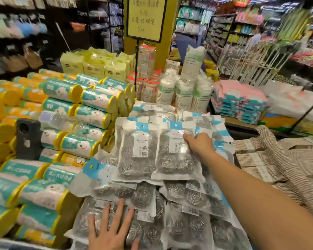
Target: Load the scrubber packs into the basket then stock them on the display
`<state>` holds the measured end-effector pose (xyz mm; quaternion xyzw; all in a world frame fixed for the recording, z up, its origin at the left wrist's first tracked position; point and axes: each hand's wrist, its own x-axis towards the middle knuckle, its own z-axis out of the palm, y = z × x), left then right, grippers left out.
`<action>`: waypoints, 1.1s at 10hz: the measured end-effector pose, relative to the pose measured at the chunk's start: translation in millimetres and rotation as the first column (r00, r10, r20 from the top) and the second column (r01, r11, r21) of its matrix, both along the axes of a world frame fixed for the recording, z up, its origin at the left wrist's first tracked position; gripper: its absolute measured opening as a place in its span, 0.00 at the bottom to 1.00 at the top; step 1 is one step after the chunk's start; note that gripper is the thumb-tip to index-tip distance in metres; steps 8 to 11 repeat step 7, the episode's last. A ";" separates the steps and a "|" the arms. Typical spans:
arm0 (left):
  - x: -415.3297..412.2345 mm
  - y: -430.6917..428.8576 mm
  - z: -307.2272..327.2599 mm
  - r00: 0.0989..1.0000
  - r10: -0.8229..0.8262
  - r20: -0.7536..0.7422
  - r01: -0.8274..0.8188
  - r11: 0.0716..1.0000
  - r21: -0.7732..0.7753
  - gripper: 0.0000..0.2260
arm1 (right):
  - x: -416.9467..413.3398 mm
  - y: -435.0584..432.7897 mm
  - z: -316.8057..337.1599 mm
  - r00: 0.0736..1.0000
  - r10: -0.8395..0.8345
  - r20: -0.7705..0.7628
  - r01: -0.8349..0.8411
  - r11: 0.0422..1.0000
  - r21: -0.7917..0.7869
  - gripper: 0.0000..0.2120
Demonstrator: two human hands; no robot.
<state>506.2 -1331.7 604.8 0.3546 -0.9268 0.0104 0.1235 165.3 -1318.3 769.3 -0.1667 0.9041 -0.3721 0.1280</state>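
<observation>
On the table (242,123), the scrubber packs (143,195) lie in overlapping, shingled layers, wedged between the yellow-capped rolls (96,101) and stacks of striped cloths (278,159). The left hand (112,230) rests flat on the nearest packs with its fingers (118,208) spread, probably to pin the slippery plastic so the lower rows do not slide forward. The right hand (200,144) reaches to the top layer, thumb laid across the face of the right-hand pack (177,159). Its other fingers are hidden past the edge, so pinching or merely pressing cannot be told. It seems to be squaring this pack beside its neighbour (135,154). No basket is in view.
</observation>
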 end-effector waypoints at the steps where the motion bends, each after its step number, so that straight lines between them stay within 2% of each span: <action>1: 0.0 -8.7 -5.6 1.000 -0.004 0.022 0.005 0.999 -0.042 0.34 | 4.1 -4.6 1.0 0.994 -0.025 -0.103 0.036 0.994 0.106 0.29; 2: -0.8 -12.2 -6.0 1.000 -0.021 -0.004 0.021 1.000 -0.019 0.34 | 10.3 -7.7 4.0 0.994 -0.006 -0.114 0.021 0.990 0.138 0.32; 3: -2.0 -11.9 -7.4 0.997 -0.049 -0.066 0.047 0.998 -0.032 0.38 | 14.5 -4.3 5.8 0.999 0.002 -0.049 0.002 0.997 0.081 0.32; 4: 2.4 -6.5 1.1 0.993 -0.077 -0.094 0.082 0.996 0.045 0.41 | 24.4 6.4 10.4 0.997 0.035 -0.067 -0.028 0.995 0.092 0.35; 5: 3.9 -13.0 22.4 0.992 -0.051 -0.112 0.065 0.990 0.124 0.37 | 38.8 23.2 20.3 0.985 0.097 -0.139 -0.074 0.984 0.163 0.34; 6: 6.2 -14.2 40.5 0.998 -0.029 -0.051 0.044 0.944 0.326 0.30 | 58.8 38.9 40.7 0.968 0.127 -0.216 -0.109 0.990 0.094 0.30; 7: 8.6 -19.4 52.3 0.983 -0.127 -0.134 0.172 0.893 0.416 0.32 | 88.8 79.2 46.6 0.962 0.109 -0.251 -0.116 0.993 -0.016 0.23; 11: 8.6 -19.4 52.3 0.983 -0.127 -0.134 0.172 0.893 0.416 0.32 | 88.8 79.2 46.6 0.962 0.109 -0.251 -0.116 0.993 -0.016 0.23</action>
